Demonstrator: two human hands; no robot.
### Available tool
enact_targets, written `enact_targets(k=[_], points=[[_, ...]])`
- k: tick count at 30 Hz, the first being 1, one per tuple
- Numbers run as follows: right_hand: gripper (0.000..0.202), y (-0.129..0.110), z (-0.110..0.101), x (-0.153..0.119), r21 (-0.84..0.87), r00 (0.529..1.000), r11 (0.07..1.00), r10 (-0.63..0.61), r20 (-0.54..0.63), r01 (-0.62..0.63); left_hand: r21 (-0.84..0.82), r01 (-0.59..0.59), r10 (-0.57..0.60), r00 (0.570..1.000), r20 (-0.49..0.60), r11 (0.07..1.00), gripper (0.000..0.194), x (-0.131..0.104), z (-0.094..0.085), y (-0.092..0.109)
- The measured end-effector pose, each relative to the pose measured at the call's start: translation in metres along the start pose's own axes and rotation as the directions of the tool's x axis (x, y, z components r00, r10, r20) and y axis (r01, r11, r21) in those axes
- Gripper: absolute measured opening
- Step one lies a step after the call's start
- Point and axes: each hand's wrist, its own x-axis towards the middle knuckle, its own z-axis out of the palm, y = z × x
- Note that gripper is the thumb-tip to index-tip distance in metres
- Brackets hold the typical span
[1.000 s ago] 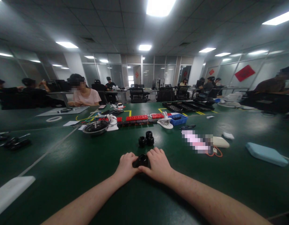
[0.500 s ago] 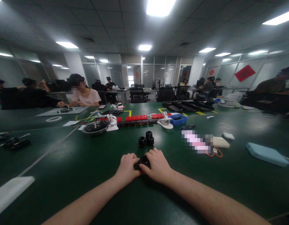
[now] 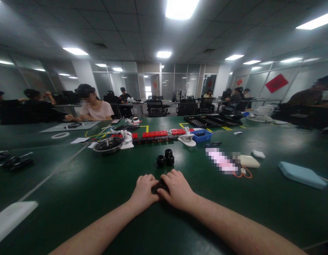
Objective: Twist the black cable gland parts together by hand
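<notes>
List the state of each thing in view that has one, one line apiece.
Left hand: fingers curled, gripping the black part
Right hand: fingers and thumb bent around the black part
Black part: held between both hands, mostly hidden
Three black pieces: set down, clustered together
Blue bin: open-topped, a dark item inside
Light blue case: lying flat
Ceiling lights: lit

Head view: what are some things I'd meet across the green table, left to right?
White slab → left hand → dark held piece → right hand → cream block → light-blue case.
</notes>
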Motion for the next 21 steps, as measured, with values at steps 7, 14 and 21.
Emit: enact_targets(k=[7, 14, 21], points=[[0.027, -0.0004, 0.0029, -0.0005, 0.028, 0.999, 0.999, 0.039, -0.002, -0.038, -0.012, -0.001, 0.001, 1.000, 0.005, 1.000, 0.027, -0.0005, -0.0001, -0.0004], [0.025, 0.0001, 0.0047, 0.0008, 0.046, 0.999, 0.998, 0.032, 0.018, -0.033, 0.023, -0.033, 0.034, 0.999, -0.023, 0.999, 0.022, 0.0000, -0.0005, 0.0008], [0.024, 0.0009, 0.0070, -0.0007, 0.068, 1.000, 0.997, 0.025, 0.006, -0.025, -0.020, -0.012, 0.012, 1.000, -0.022, 1.000, 0.026, -0.0020, -0.0026, 0.0014]])
